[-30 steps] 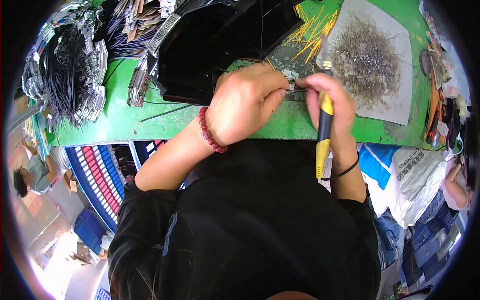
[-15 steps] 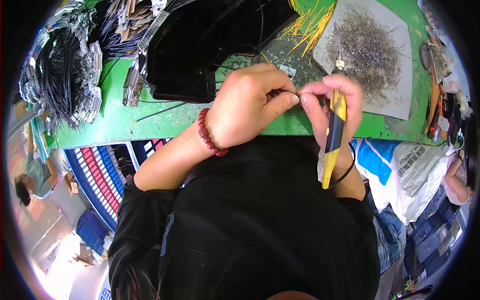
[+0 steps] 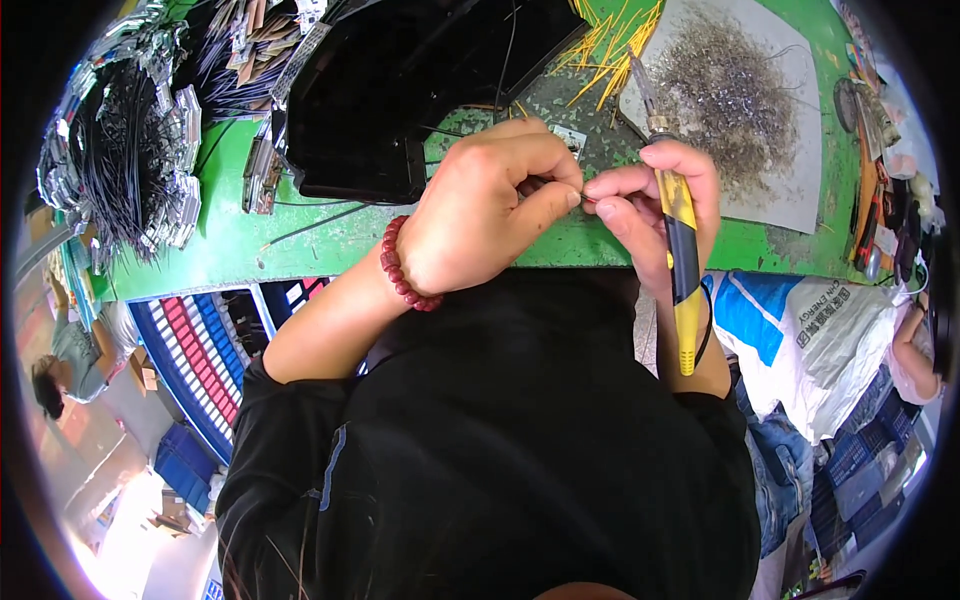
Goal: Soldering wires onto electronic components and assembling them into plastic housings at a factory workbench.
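My right hand (image 3: 672, 205) is closed around a yellow and black soldering iron (image 3: 683, 255), its metal tip pointing away from me over the edge of a white sheet. The thumb and forefinger of that hand also pinch toward my left hand (image 3: 497, 205). My left fingers are closed too, meeting the right fingertips at a thin dark piece, perhaps a wire end, too small to make out. A small white circuit board piece (image 3: 570, 140) lies on the bench just beyond the fingers.
On the green bench (image 3: 225, 240) stands a glossy black panel (image 3: 380, 110). Bundles of black wires with metallic parts (image 3: 125, 150) lie at left, yellow wires (image 3: 630, 55) at the back. The white sheet (image 3: 800, 190) carries dark debris. Two other people are at the far sides.
The soldering iron has tilted, its tip swinging left and its handle end moving right. Both hands have shifted slightly left, fingertips still together.
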